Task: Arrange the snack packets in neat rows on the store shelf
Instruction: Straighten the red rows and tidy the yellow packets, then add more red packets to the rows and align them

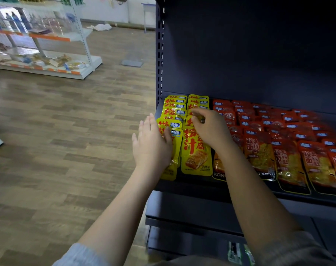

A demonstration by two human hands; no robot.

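— Two columns of yellow packets [196, 150] at the left end of the dark shelf [201, 191], overlapped like shingles from the back panel to the front lip. Confirm?

— Confirmed. Front packet of the right column lies flat and fully shown; the left column's front packets are partly covered by the left hand [152, 143].

— Left grip?

— Wide. Fingers straight and together, palm laid against the outer edge of the left column, thumb across the top of a front packet. It curls round nothing.

— Right grip?

— Narrow. The right hand [211, 129] sits over the right column, about midway back, fingertips bunched and pinching the top edge of one yellow packet. That packet lies directly under the fingers; the rest of the column runs in front of and behind the wrist.

— Neighbours?

— Red packets [286, 143] fill the shelf to the right in several overlapped columns, touching the yellow block's right side. The right forearm crosses the nearest red column.

— Beyond the shelf?

— Perforated upright post [159, 54] at the shelf's left corner. Lower shelf levels below, dim. Wood-pattern floor [57, 131] to the left; a white and orange rack [48, 54] with loose goods stands well apart across the floor. Grey sleeves at both elbows.
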